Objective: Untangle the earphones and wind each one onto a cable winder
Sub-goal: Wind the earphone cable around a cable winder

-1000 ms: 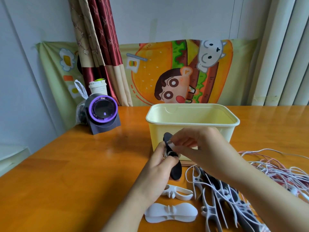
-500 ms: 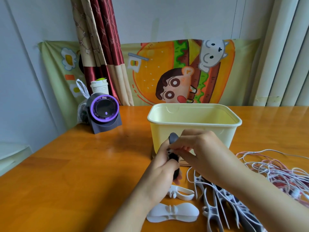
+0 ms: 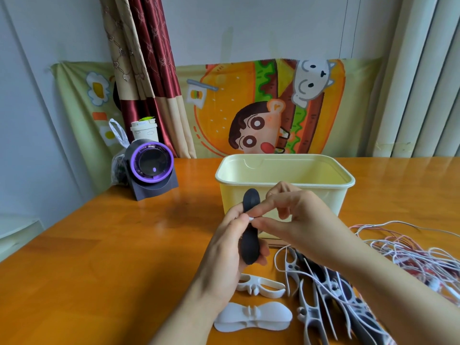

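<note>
Now gripped: one black winder [image 3: 249, 249], one earphone [image 3: 251, 219].

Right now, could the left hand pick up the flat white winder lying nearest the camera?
Probably not yet: the left hand grips the black winder, so it is occupied. Otherwise the way looks free: the flat white winder lies uncovered on the table beside that wrist.

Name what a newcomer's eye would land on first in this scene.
At centre, the left hand grips a black cable winder while the right hand pinches a small white piece at its waist, before a cream tub. At the right lies a tangle of white and red cables; a cartoon burger cloth hangs behind.
</note>
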The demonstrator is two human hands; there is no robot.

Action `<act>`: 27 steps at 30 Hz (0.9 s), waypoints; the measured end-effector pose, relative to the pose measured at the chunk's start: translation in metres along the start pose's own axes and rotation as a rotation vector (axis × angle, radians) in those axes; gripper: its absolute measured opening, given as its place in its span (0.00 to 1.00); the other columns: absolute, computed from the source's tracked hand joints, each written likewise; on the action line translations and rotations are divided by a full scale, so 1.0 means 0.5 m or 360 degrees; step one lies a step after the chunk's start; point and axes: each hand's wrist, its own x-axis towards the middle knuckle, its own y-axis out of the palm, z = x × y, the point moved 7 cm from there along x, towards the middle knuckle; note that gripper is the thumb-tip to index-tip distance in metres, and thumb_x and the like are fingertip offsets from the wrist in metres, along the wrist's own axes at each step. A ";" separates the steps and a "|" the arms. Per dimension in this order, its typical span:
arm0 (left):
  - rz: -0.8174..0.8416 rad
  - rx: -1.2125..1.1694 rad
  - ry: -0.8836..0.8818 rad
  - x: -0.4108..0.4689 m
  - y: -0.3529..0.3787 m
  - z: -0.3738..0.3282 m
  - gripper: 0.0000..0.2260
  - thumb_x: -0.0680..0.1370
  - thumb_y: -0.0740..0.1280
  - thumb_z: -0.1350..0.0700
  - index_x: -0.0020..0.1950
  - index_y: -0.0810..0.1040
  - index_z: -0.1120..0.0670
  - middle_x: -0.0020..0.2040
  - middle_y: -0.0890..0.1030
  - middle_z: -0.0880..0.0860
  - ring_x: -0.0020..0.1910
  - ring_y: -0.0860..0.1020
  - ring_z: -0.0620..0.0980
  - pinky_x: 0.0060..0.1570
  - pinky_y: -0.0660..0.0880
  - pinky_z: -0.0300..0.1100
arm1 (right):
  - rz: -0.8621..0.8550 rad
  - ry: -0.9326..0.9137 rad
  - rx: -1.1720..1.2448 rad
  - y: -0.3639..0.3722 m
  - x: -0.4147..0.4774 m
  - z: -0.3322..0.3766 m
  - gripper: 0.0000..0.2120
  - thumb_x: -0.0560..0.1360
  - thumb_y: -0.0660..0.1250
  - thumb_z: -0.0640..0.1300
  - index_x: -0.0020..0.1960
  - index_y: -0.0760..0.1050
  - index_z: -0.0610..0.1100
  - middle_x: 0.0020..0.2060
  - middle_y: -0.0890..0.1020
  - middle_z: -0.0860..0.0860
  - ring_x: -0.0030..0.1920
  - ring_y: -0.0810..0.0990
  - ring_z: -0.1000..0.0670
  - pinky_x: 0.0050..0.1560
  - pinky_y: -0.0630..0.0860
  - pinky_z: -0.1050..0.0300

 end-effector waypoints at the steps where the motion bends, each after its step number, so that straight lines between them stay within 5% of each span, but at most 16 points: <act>1: 0.0019 0.0026 0.0010 0.000 0.000 -0.001 0.17 0.76 0.57 0.49 0.60 0.77 0.52 0.39 0.77 0.51 0.35 0.75 0.47 0.34 0.73 0.40 | -0.0010 0.0024 0.0023 -0.001 0.001 -0.002 0.07 0.69 0.74 0.44 0.45 0.83 0.54 0.39 0.74 0.55 0.36 0.69 0.60 0.43 0.68 0.69; 9: 0.0038 0.0065 0.0095 -0.003 0.003 -0.017 0.19 0.75 0.55 0.51 0.62 0.75 0.53 0.38 0.77 0.54 0.35 0.74 0.47 0.34 0.72 0.41 | 0.0066 0.0368 0.0586 0.016 0.002 -0.046 0.39 0.62 0.76 0.46 0.70 0.65 0.54 0.55 0.78 0.52 0.47 0.83 0.55 0.52 0.80 0.55; 12: -0.0003 0.0105 0.0133 -0.002 -0.001 -0.021 0.18 0.75 0.55 0.52 0.60 0.76 0.51 0.36 0.77 0.54 0.35 0.75 0.48 0.35 0.73 0.42 | 0.0211 0.0302 0.0750 0.028 -0.002 -0.028 0.25 0.69 0.73 0.39 0.65 0.72 0.45 0.51 0.80 0.45 0.35 0.82 0.45 0.48 0.81 0.50; 15: -0.0018 0.0094 0.0156 0.000 -0.003 -0.020 0.16 0.75 0.56 0.52 0.59 0.77 0.49 0.36 0.77 0.54 0.35 0.75 0.49 0.36 0.73 0.43 | 0.0235 0.0238 0.0745 0.025 -0.004 -0.015 0.14 0.72 0.70 0.36 0.57 0.77 0.41 0.48 0.80 0.42 0.29 0.79 0.46 0.46 0.81 0.52; 27: 0.0038 0.0028 0.0169 -0.002 0.006 -0.022 0.15 0.77 0.56 0.51 0.58 0.79 0.47 0.39 0.79 0.52 0.36 0.75 0.47 0.36 0.74 0.41 | 0.0202 0.0234 0.1030 0.035 0.000 -0.023 0.12 0.72 0.69 0.32 0.55 0.76 0.38 0.49 0.79 0.43 0.29 0.75 0.41 0.36 0.76 0.47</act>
